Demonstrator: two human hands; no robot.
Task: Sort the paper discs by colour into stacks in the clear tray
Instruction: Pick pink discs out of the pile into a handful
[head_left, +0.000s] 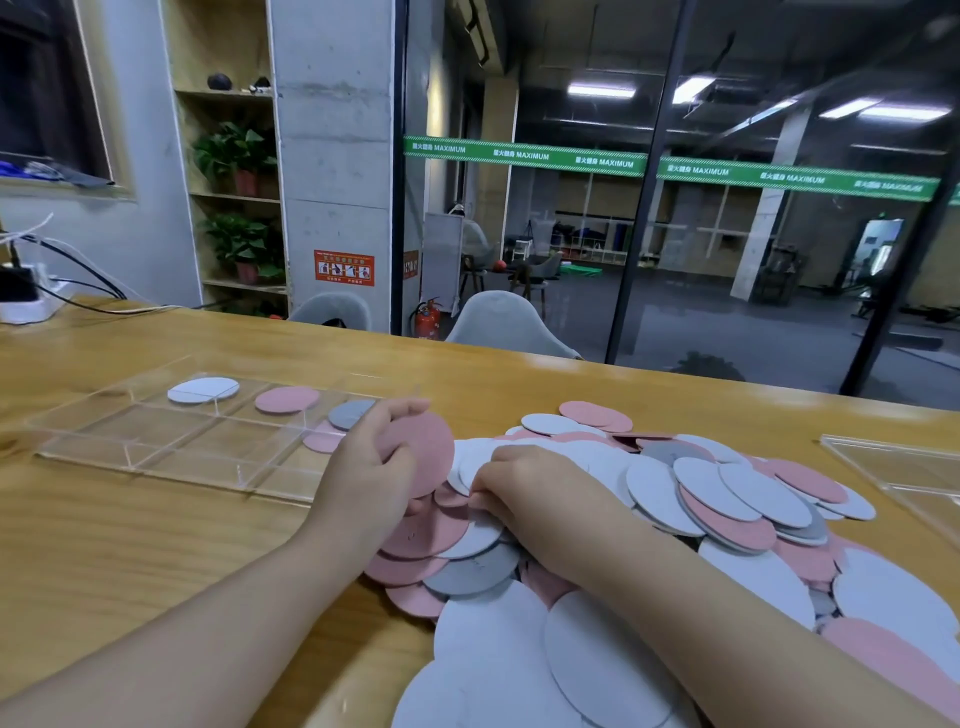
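A big heap of pink, white and grey paper discs (727, 499) covers the table's right half. My left hand (371, 467) grips a large pink disc (428, 457) at the heap's left edge, next to the clear tray (156, 447). My right hand (524, 486) lies on the heap with its fingers curled into the discs, pinching at a pink one. In the tray's far row sit a white disc (203, 389), a pink disc (287, 399) and a grey disc (351, 413); another pink disc (321, 440) lies in the row nearer me.
A second clear tray (904, 470) lies at the table's right edge. A white power strip with cables (26, 306) sits at the far left corner. Two grey chairs (506, 322) stand behind the table, with a glass wall beyond.
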